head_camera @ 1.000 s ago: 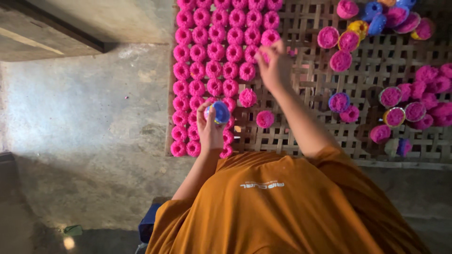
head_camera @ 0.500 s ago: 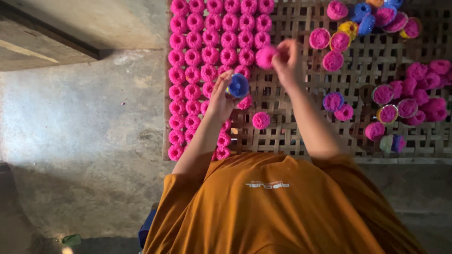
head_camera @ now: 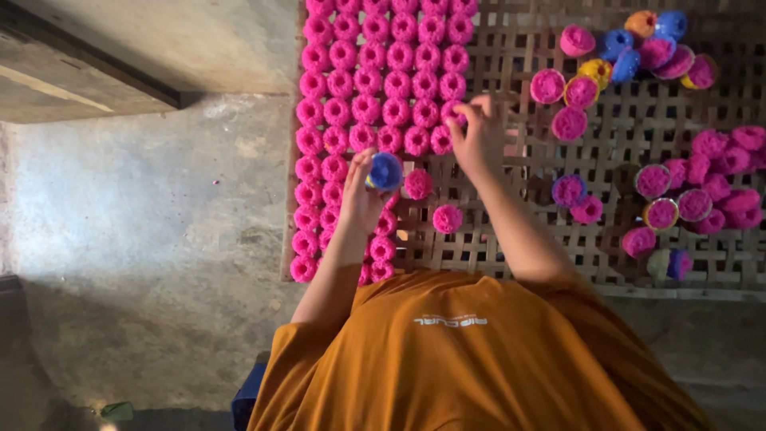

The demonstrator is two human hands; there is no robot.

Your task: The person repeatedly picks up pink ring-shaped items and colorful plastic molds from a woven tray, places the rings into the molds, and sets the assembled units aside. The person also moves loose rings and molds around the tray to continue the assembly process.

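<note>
Since half a second ago, the right hand (head_camera: 479, 132) has dropped to the bottom of the pink rows, fingers pinching a pink cake (head_camera: 453, 112) at the block's edge. Left hand (head_camera: 363, 191) grips a blue mould cup (head_camera: 386, 171). Neat rows fill the woven bamboo tray's (head_camera: 511, 231) left side; loose cakes (head_camera: 722, 187) and unemptied cups (head_camera: 630, 48) wait toward its right edge.

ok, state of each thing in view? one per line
left hand: holds blue cup
right hand: at the grid's edge, grip unclear
pink pieces in rows: packed grid
loose pink pieces: apart on woven tray
coloured cups: heaped, some filled pink
</note>
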